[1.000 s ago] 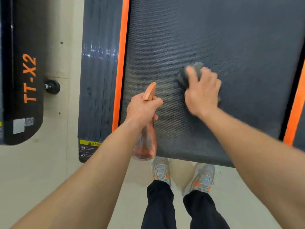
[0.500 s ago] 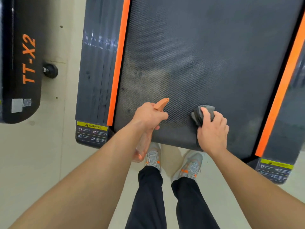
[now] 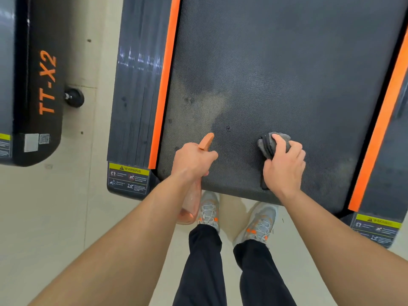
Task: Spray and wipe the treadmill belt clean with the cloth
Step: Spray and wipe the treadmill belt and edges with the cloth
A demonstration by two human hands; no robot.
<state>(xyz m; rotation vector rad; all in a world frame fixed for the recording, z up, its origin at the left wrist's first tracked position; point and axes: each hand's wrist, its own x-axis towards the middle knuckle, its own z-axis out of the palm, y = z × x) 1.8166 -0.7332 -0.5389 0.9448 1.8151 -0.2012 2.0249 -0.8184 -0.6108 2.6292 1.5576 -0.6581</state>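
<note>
I have the right hand (image 3: 284,166) clenched round the bunched grey cloth (image 3: 270,143), which pokes out at the hand's 11 o'clock, thumb on top, pressed to the belt (image 3: 276,62). A second ago that hand was well up the belt. It has since dragged the cloth back toward me and now sits close to the rear edge, hardly moved over the last half second. I read that as one stroke finished, with the next due to start further over.

The left hand (image 3: 194,160) grips the spray bottle (image 3: 189,208) by its neck, the orange nozzle pointing to 1 o'clock over the belt and the body hanging off the rear edge toward 6. It has stayed low, apart from the cloth, at the right hand's 9 o'clock.

A pale patch (image 3: 194,111) lies on the belt at 12 o'clock from the left hand and 10 o'clock from the cloth, just beside the orange strip (image 3: 164,85). It looks dull and unwiped, so I judge that side is still to do
</note>
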